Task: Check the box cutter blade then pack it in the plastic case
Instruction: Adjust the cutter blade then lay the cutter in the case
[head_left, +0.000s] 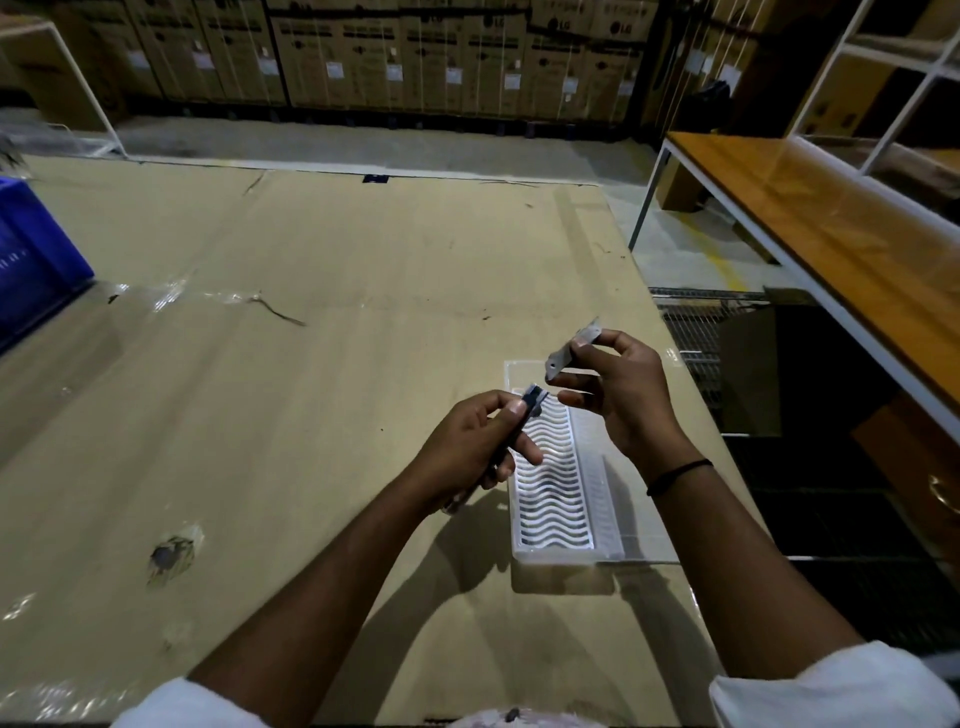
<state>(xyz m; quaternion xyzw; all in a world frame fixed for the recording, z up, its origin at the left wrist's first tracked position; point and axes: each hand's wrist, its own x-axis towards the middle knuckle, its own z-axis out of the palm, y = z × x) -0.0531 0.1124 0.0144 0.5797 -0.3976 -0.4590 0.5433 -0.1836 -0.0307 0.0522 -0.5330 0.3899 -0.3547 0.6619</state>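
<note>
My right hand (621, 397) pinches a flat grey metal blade (571, 349) between thumb and fingers, held tilted above the far end of the case. My left hand (470, 449) grips the dark box cutter handle (524, 415), its tip pointing up and right toward the blade. Tip and blade are a short gap apart. The clear plastic case (558, 553) lies open on the cardboard-covered table below both hands, with a wavy ribbed insert inside; its near end is in full view, its far end partly hidden by my hands.
The cardboard table top (311, 322) ends just right of the case. A blue crate (31, 260) stands at the left edge. A wooden-topped bench (810, 228) and white rack stand to the right, over a wire mesh. Stacked cartons line the back wall.
</note>
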